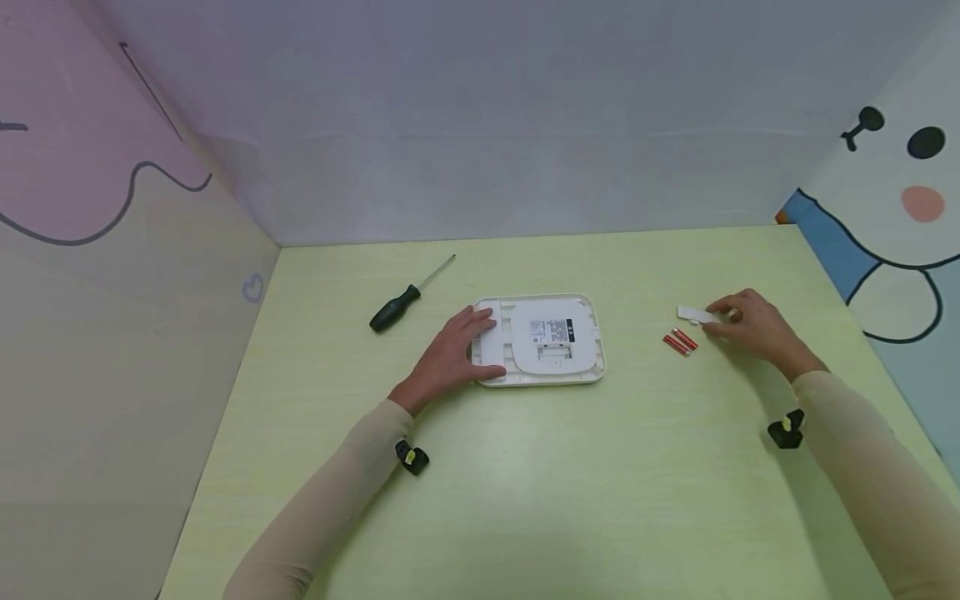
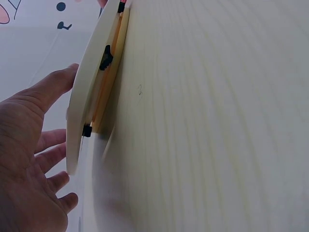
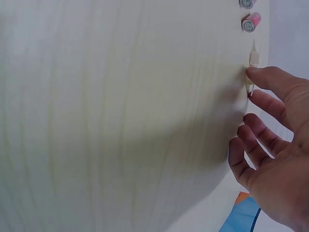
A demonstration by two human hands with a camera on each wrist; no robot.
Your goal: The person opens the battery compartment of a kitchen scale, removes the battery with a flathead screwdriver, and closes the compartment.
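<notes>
The white device (image 1: 540, 339) is laid face down at the middle of the yellow-green table (image 1: 525, 500). Its left edge is pressed by the left hand (image 1: 453, 358), fingers straight and relaxed. To the right, a small white cover (image 1: 693, 314) is touched by the fingertips of the right hand (image 1: 750, 327), loosely extended, not clenched. Two red batteries (image 1: 680, 342) are seen just beside it. A screwdriver (image 1: 405, 300) is set apart, at the left rear.

Even soft light, wrist cams blurry
</notes>
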